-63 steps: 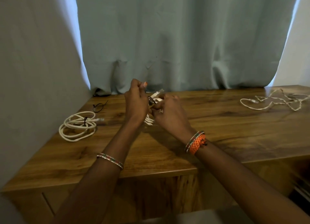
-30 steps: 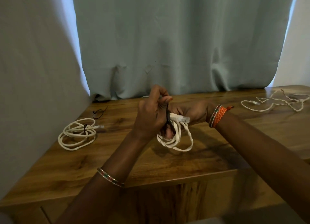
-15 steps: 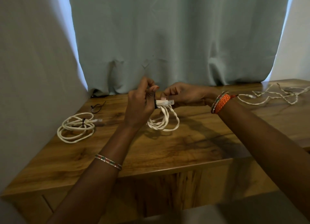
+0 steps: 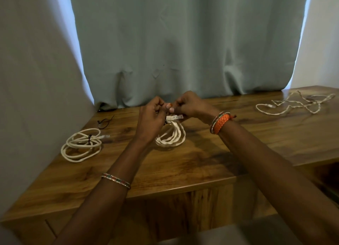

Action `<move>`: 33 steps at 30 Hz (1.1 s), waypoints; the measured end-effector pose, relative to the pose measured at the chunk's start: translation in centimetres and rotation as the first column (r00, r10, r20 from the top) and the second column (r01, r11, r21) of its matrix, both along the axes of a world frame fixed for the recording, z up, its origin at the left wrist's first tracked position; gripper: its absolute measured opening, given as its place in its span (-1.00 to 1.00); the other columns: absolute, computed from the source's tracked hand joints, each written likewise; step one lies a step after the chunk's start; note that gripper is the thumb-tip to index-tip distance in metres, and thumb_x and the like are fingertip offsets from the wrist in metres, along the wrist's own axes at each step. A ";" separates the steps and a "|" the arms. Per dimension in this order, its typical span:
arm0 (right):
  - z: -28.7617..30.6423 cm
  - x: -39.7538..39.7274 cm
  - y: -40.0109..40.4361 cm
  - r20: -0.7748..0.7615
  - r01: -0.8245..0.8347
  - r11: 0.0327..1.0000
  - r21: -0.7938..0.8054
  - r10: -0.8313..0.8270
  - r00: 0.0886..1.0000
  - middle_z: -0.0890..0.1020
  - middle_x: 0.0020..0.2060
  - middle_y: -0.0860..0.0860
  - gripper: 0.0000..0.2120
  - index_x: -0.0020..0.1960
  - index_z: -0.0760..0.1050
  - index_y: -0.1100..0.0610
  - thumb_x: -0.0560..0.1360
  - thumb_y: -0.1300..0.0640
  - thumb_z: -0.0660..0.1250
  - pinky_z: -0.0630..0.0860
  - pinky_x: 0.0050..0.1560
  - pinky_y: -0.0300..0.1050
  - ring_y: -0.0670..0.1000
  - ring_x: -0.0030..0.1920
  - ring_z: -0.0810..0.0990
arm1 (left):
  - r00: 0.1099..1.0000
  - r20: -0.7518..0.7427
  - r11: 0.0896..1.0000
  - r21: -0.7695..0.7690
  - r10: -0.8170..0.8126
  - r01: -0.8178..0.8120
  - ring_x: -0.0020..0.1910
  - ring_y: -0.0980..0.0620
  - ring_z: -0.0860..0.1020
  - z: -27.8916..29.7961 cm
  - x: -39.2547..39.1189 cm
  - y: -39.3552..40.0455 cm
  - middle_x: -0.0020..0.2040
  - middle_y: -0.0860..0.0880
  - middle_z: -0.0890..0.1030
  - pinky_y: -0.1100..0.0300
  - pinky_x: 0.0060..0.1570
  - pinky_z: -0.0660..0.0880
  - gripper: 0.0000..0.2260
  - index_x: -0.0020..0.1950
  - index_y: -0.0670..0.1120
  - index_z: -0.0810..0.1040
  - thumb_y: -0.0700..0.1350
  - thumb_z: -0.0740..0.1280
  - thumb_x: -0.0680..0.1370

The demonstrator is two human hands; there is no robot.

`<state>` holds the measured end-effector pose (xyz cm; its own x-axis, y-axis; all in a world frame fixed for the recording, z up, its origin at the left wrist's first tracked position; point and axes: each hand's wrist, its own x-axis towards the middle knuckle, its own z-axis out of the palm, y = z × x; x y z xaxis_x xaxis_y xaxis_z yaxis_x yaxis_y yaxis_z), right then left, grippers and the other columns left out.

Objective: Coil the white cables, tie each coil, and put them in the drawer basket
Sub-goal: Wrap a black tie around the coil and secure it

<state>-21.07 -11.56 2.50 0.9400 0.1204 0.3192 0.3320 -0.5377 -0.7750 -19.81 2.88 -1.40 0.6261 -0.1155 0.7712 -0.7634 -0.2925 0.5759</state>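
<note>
coil's tie hidden behind hands

Wooden table, drawer front below. On it: tied white cable coil at left, loose black tie behind it. Uncoiled white cable far right.

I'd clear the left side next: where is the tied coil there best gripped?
Grip the tied coil at its black tie, where the loops are bundled, coming from above; it lies flat on the table, so grabbing one loop would probably let the others sag.
</note>
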 end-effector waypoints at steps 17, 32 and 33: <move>-2.9 0.6 1.8 -0.096 -0.085 0.472 0.877 0.346 0.933 0.65 -0.14 0.12 -0.81 0.07 0.52 0.38 0.47 0.42 0.29 0.61 -0.13 -0.21 -0.01 -0.18 0.63 | 0.952 -0.269 0.952 -0.300 -0.145 0.060 -0.33 0.08 0.54 -1.0 2.3 -0.9 -0.43 0.13 0.59 0.14 -0.22 0.47 -0.77 -0.25 -0.02 0.52 -0.22 0.26 0.58; -3.9 -0.8 3.9 0.279 0.180 0.913 0.365 -0.292 0.915 0.58 -0.36 -0.05 -0.90 -0.18 0.54 0.14 0.43 0.16 0.45 0.53 -0.29 -0.30 -0.13 -0.33 0.55 | 0.692 -0.631 0.891 -0.452 -0.349 0.038 -0.49 0.07 0.58 0.2 2.3 0.4 -0.48 -0.04 0.62 0.22 -0.32 0.55 -0.84 -0.21 -0.20 0.57 -0.17 0.33 0.54; -4.0 -0.7 4.1 0.306 0.199 0.918 0.342 -0.309 0.900 0.59 -0.35 -0.04 -0.90 -0.18 0.54 0.13 0.43 0.15 0.45 0.55 -0.27 -0.26 -0.10 -0.31 0.57 | 0.712 -0.619 0.893 -0.448 -0.332 0.026 -0.50 0.07 0.57 0.1 2.4 0.3 -0.49 -0.03 0.61 0.21 -0.32 0.54 -0.85 -0.21 -0.20 0.57 -0.20 0.32 0.53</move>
<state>-21.79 -7.48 -1.55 0.7469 -0.2590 0.6125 0.4917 -0.4051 -0.7708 -17.45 3.18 -1.26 0.9839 -0.0774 0.1612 -0.1467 0.1662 0.9751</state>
